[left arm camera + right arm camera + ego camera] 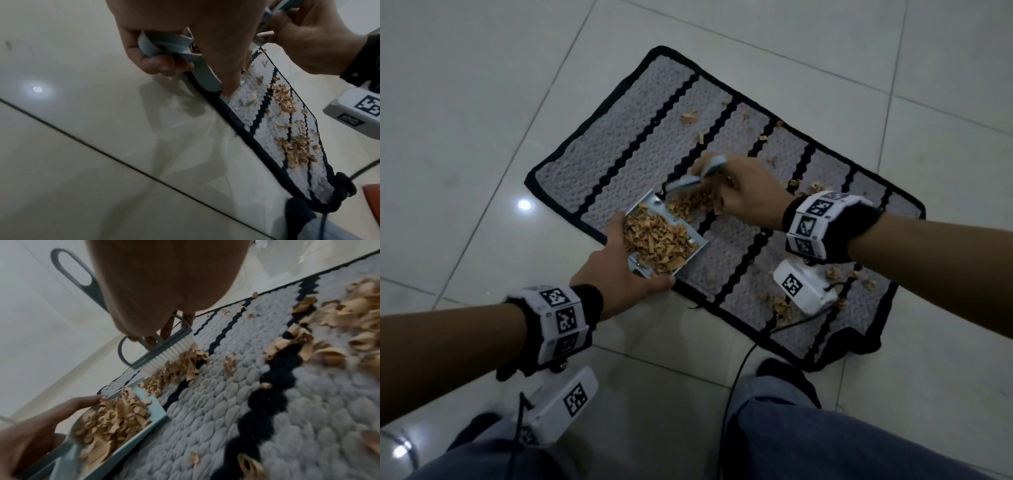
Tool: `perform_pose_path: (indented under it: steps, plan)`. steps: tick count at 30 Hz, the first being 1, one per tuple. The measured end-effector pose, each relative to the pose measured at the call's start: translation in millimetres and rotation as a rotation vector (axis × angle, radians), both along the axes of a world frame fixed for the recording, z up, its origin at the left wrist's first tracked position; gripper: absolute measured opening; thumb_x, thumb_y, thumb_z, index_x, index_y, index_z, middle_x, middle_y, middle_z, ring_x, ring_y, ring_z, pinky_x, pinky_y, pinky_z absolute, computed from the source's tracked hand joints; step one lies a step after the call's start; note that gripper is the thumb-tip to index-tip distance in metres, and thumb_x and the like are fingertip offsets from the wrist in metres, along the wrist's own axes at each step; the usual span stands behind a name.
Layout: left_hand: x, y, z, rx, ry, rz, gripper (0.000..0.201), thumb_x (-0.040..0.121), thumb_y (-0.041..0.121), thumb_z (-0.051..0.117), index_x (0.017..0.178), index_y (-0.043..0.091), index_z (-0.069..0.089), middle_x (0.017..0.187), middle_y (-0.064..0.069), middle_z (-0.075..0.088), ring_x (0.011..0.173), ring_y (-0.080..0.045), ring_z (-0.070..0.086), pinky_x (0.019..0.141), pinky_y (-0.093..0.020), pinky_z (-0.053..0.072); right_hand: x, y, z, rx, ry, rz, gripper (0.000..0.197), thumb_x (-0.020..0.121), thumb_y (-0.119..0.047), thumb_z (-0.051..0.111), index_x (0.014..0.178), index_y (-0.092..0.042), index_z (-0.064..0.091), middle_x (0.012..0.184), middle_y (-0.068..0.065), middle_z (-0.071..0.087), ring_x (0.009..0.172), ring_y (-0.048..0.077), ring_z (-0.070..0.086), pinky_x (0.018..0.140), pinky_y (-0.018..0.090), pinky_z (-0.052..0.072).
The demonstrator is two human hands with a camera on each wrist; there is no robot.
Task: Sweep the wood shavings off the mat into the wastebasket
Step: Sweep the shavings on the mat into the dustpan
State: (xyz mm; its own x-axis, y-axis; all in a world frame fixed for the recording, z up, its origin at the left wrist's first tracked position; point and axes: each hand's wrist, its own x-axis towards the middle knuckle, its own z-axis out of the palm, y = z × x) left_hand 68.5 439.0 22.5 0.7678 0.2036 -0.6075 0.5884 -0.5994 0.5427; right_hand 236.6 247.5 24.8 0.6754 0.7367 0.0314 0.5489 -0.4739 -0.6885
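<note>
A grey mat (619,137) with black zigzag stripes lies on the tiled floor, strewn with tan wood shavings (780,305). My left hand (619,270) grips a small pale-blue dustpan (698,245) by its handle (164,43), its lip resting on the mat's near edge. The pan is heaped with shavings (115,415). My right hand (746,192) holds a small white-bristled brush (162,350), whose bristles press against a pile of shavings (180,366) at the pan's mouth. No wastebasket shows in any view.
Pale floor tiles (482,102) surround the mat. My knees in blue jeans (825,428) and a dark-socked foot (780,370) sit at the mat's near edge. A black cable (736,377) runs over the floor there. The mat's near right corner (859,346) is folded. A reddish object (373,203) is at the edge.
</note>
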Motion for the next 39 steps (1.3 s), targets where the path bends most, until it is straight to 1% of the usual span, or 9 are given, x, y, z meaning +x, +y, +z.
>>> perform_pose_path:
  steps: [1,3,9,12,25,29,33,37,39]
  plan:
    - [1.6,1.7,-0.9,0.005,0.003,-0.013,0.127,0.063,0.060,0.082,0.153,0.033,-0.004,0.138,-0.007,0.054,0.106,-0.032,0.062,0.080,-0.033,0.050,-0.6,-3.5,0.9,0.024,-0.009,-0.057,0.027,0.092,0.001,0.046,0.114,-0.005,0.061,0.089,-0.001,0.062,0.071,-0.009,0.053,0.064,0.006,0.038]
    - [4.0,4.3,-1.7,0.006,0.003,-0.026,0.129,0.060,0.063,0.082,0.153,0.034,-0.003,0.138,-0.007,0.054,0.108,-0.031,0.062,0.083,-0.032,0.050,0.3,-9.0,4.5,0.050,-0.052,-0.198,0.024,0.099,-0.009,0.045,0.119,-0.002,0.057,0.078,-0.008,0.048,0.063,-0.010,0.045,0.058,0.007,0.031]
    - [7.5,5.4,0.1,0.019,-0.008,-0.048,0.128,0.061,0.060,0.083,0.153,0.033,-0.002,0.138,-0.006,0.054,0.113,-0.030,0.060,0.087,-0.031,0.048,7.9,-17.0,-13.7,-0.050,-0.068,-0.510,0.031,0.104,-0.031,0.033,0.121,-0.009,0.048,0.095,0.008,0.057,0.079,0.025,0.051,0.070,0.034,0.040]
    - [7.8,6.4,-0.7,0.018,-0.006,-0.055,0.128,0.061,0.061,0.083,0.152,0.033,-0.002,0.138,-0.005,0.053,0.112,-0.030,0.060,0.089,-0.033,0.050,-7.1,-1.9,-23.5,-0.058,-0.082,-0.489,0.028,0.103,-0.033,0.034,0.112,-0.010,0.047,0.082,0.005,0.049,0.066,0.023,0.043,0.061,0.033,0.032]
    - [9.8,11.7,-9.2,-0.007,-0.020,-0.068,0.130,0.058,0.062,0.084,0.151,0.036,-0.003,0.133,-0.003,0.056,0.108,-0.025,0.061,0.088,-0.031,0.050,-79.0,27.8,-18.2,-0.054,-0.115,-0.175,0.030,0.101,-0.017,0.044,0.126,-0.004,0.051,0.107,0.015,0.058,0.090,0.031,0.052,0.078,0.044,0.047]
    - [9.6,13.0,-11.8,-0.024,-0.034,-0.062,0.129,0.057,0.061,0.085,0.150,0.038,-0.002,0.131,-0.002,0.057,0.107,-0.025,0.062,0.085,-0.031,0.050,-80.8,21.0,-14.4,0.013,-0.053,-0.116,0.025,0.102,-0.018,0.042,0.120,-0.005,0.052,0.102,0.011,0.057,0.084,0.020,0.046,0.075,0.038,0.045]
    - [10.1,11.1,-13.2,-0.027,-0.043,-0.049,0.129,0.056,0.063,0.084,0.150,0.039,-0.002,0.130,-0.002,0.057,0.103,-0.025,0.062,0.085,-0.033,0.052,-74.3,15.6,-11.4,-0.029,-0.069,-0.051,0.030,0.103,-0.023,0.040,0.125,-0.008,0.052,0.106,0.009,0.059,0.092,0.022,0.051,0.081,0.034,0.044]
    - [8.6,8.2,-13.2,-0.038,-0.055,-0.032,0.127,0.056,0.065,0.083,0.149,0.041,0.000,0.130,-0.002,0.058,0.102,-0.026,0.064,0.086,-0.038,0.055,-65.2,11.5,2.5,0.040,-0.039,-0.102,0.023,0.101,-0.018,0.045,0.112,-0.002,0.056,0.083,0.000,0.053,0.070,-0.001,0.043,0.064,0.012,0.033]
    - [9.4,7.1,-12.1,-0.032,-0.045,-0.032,0.128,0.058,0.066,0.082,0.150,0.039,-0.003,0.137,-0.002,0.054,0.108,-0.027,0.062,0.088,-0.036,0.053,-52.5,12.3,9.4,0.072,-0.043,-0.177,0.023,0.100,-0.019,0.046,0.108,0.000,0.056,0.076,0.005,0.052,0.060,0.005,0.041,0.056,0.020,0.031]
